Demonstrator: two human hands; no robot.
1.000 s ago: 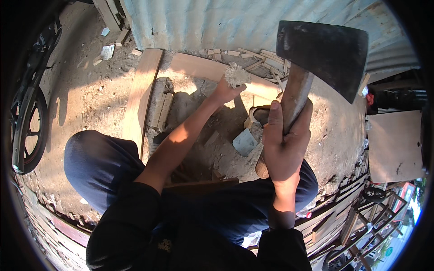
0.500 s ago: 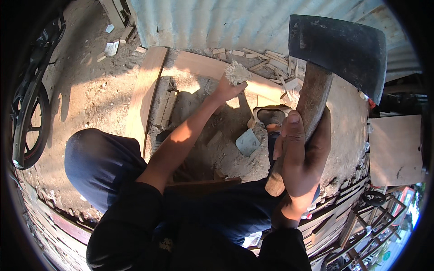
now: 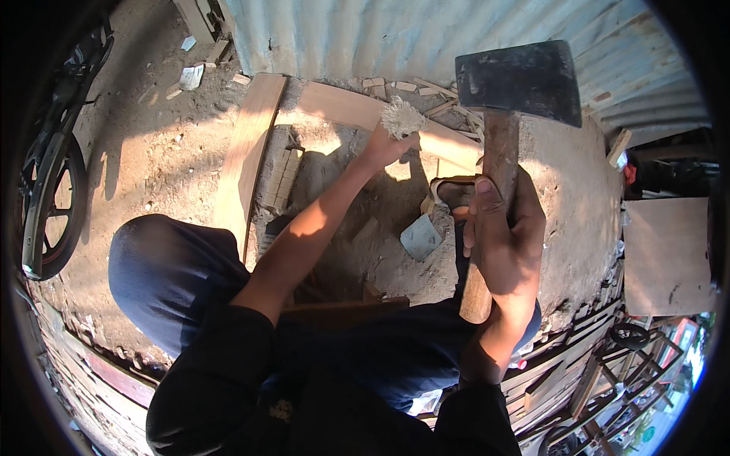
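My right hand [image 3: 502, 235] grips the wooden handle of an axe [image 3: 521, 80], raised close to the camera with its dark steel head at the upper right. My left hand [image 3: 384, 148] reaches out ahead and holds a pale, frayed piece of wood [image 3: 401, 118] upright on the dirt ground. A long wooden plank [image 3: 357, 110] lies just behind that piece. My dark-clothed knees frame the spot where I crouch.
A second long plank [image 3: 243, 163] lies at the left, beside stacked small wood blocks [image 3: 283, 178]. A corrugated metal wall [image 3: 395, 34] stands behind. A wheel [image 3: 49, 205] is at the far left. A flat board [image 3: 665, 254] and a metal frame [image 3: 631, 365] sit at the right.
The axe has risen and swung further right and upward in my right hand. My left hand has stayed on the frayed wood piece.
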